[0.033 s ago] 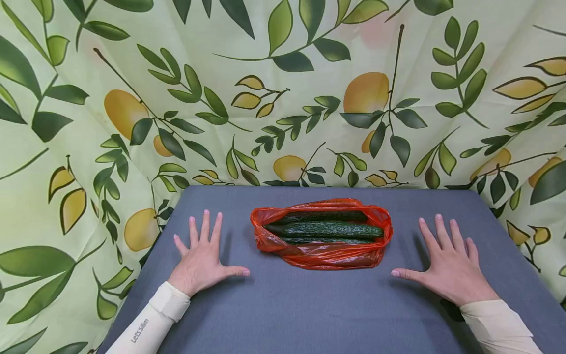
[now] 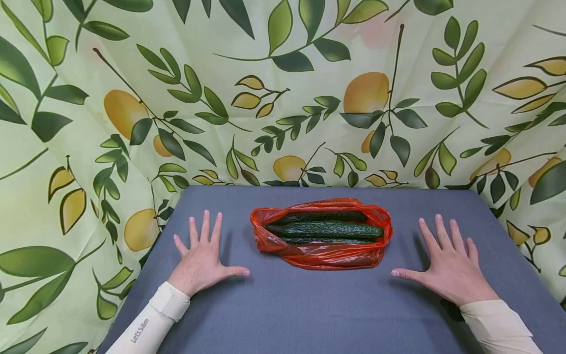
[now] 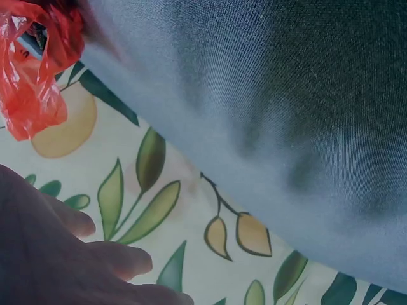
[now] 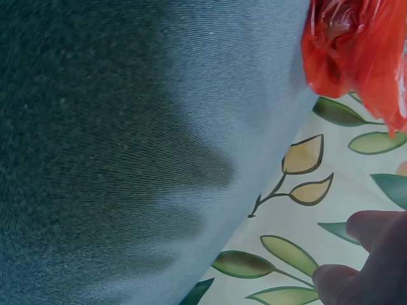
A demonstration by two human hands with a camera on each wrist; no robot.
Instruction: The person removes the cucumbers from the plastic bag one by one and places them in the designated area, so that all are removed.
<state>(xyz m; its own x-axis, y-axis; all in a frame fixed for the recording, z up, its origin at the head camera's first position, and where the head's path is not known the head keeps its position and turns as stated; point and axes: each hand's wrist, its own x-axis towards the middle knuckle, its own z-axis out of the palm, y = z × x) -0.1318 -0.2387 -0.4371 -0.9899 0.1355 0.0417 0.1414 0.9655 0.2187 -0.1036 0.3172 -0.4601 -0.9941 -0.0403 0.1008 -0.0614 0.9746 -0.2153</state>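
A red plastic bag (image 2: pixel 336 258) lies on the table with its mouth spread wide. Inside it, side by side, are three dark green cucumbers (image 2: pixel 327 229) with bumpy skin. To the left of the bag, my left hand (image 2: pixel 203 260) is spread with straight fingers and holds nothing. My right hand (image 2: pixel 451 265) mirrors it on the other side, fingers fanned out, thumb toward the bag. Both hands are apart from the bag. The left wrist view has part of the bag (image 3: pixel 32 76) at its upper left; the right wrist view has it at the upper right.
The table (image 2: pixel 309 314) has a blue-grey cloth top. Behind it and at both sides hangs a pale curtain (image 2: pixel 309 123) printed with leaves and yellow fruit. A small dark object (image 2: pixel 451 309) shows under the right wrist. White sleeves (image 2: pixel 150 319) cover both forearms.
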